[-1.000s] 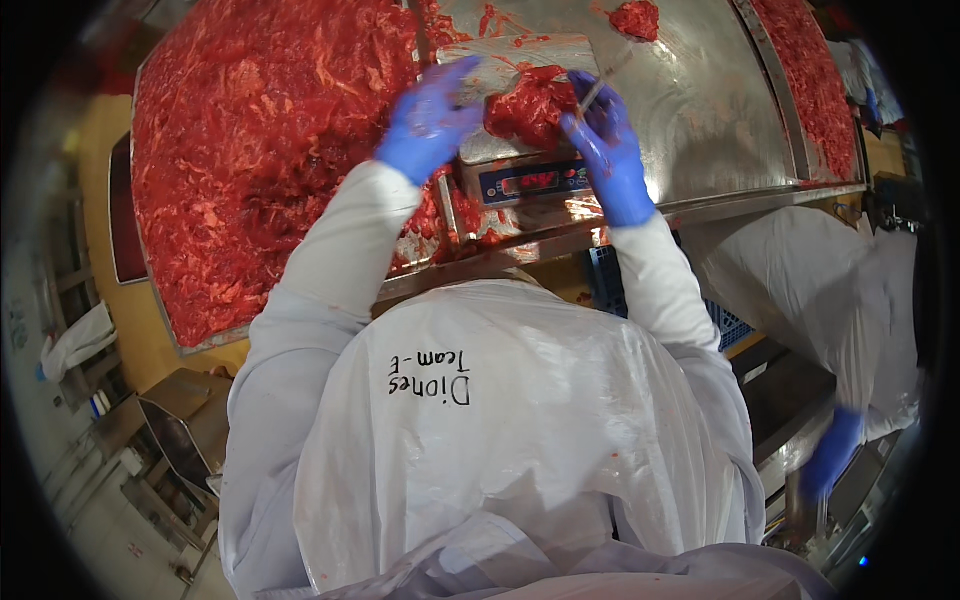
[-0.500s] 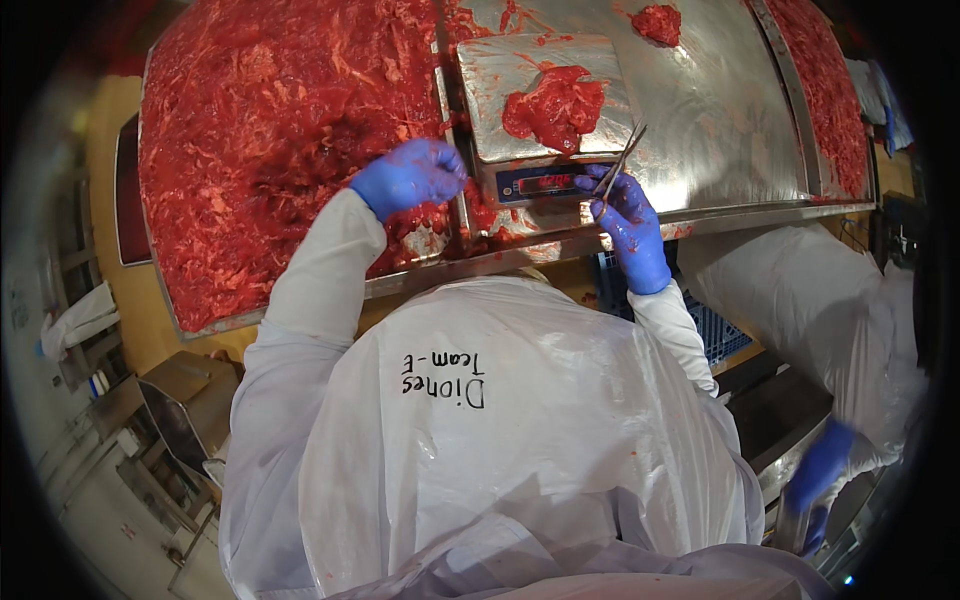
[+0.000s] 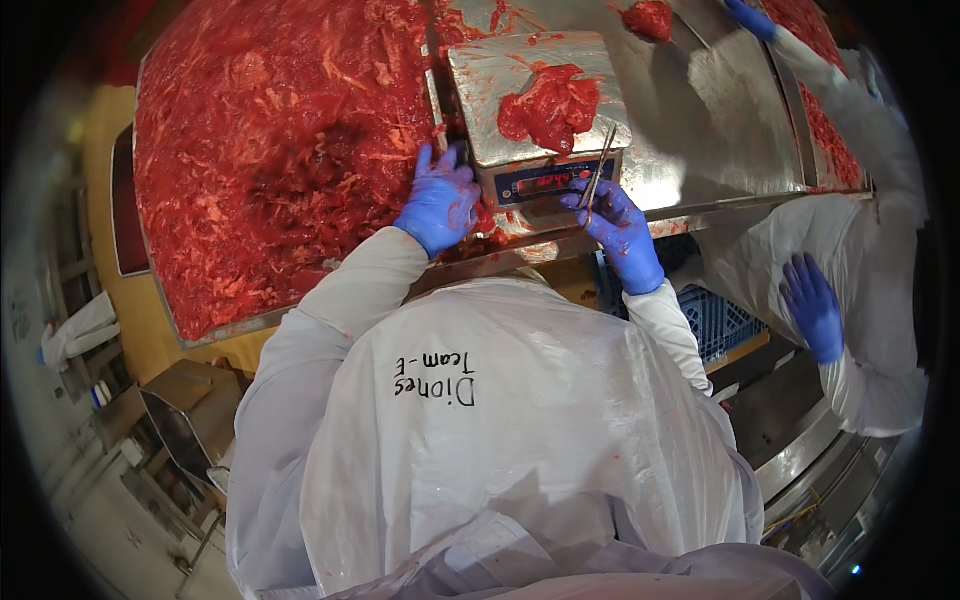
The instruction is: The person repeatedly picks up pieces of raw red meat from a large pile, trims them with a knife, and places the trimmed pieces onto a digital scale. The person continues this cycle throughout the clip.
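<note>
My right hand, in a blue glove, is closed around a pair of scissors with the blades pointing up and away. It is beside the front right corner of a bench scale, whose small lit display faces me. A lump of red raw meat lies on the metal platform. To the left of the scale, my gloved left hand has its fingers apart at the edge of a large tray heaped with red meat trimmings. I see nothing in that hand.
A smaller meat piece lies on the steel table behind the scale. At the right, a co-worker in white leans in, one gloved hand low and another reaching across the table. More meat fills a tray there. Blue crates stand below.
My left hand has come nearer and its fingers have spread. My right hand, with the scissors, has shifted slightly left. The co-worker's arm now reaches over the table and their lower hand has risen.
</note>
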`<state>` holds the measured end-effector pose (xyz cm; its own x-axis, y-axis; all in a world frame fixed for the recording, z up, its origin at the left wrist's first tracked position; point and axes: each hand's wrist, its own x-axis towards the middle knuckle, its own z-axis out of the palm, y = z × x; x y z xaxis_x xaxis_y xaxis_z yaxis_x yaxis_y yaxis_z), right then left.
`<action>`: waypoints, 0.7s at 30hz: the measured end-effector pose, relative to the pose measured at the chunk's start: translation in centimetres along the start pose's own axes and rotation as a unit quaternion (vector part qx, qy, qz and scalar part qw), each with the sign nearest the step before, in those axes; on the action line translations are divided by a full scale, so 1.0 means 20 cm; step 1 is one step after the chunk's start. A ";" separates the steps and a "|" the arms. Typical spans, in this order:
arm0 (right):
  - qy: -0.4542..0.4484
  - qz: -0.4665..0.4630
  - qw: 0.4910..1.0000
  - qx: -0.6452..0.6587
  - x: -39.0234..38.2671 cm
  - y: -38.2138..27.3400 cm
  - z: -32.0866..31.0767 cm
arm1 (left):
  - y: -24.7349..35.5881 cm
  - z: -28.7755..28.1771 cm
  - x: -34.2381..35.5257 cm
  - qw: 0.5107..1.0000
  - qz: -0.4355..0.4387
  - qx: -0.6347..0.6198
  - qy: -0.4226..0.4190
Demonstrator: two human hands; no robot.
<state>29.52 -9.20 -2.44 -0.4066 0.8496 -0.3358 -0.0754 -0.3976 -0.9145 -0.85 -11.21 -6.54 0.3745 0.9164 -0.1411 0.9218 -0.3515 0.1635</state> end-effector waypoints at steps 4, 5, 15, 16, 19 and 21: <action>0.011 -0.014 1.000 -0.005 -0.01 -0.04 -0.02 | -0.13 -0.01 0.02 0.916 0.047 -0.336 -0.212; 0.019 -0.019 1.000 0.006 -0.02 -0.04 -0.03 | -0.19 -0.06 0.04 0.861 0.053 -0.425 -0.273; 0.047 -0.024 0.998 0.017 0.01 -0.05 0.02 | -0.31 -0.42 0.25 0.909 -0.101 -0.368 0.168; 0.055 -0.033 0.998 0.008 -0.01 -0.02 -0.01 | -0.39 -0.42 0.21 0.931 -0.073 -0.333 0.130; 0.073 -0.031 0.997 -0.020 -0.04 0.07 -0.15 | -0.79 -0.05 -0.04 0.906 -0.146 -0.397 0.023; 0.101 0.008 0.994 -0.048 -0.05 0.07 -0.22 | -0.85 0.14 -0.10 0.878 -0.210 -0.428 0.030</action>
<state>33.77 -9.06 -4.34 -0.2161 0.8992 -0.3805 0.0211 -0.3854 -0.9225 -17.00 -7.56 -11.71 -0.0107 0.9482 -0.3174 0.5543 0.2698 0.7874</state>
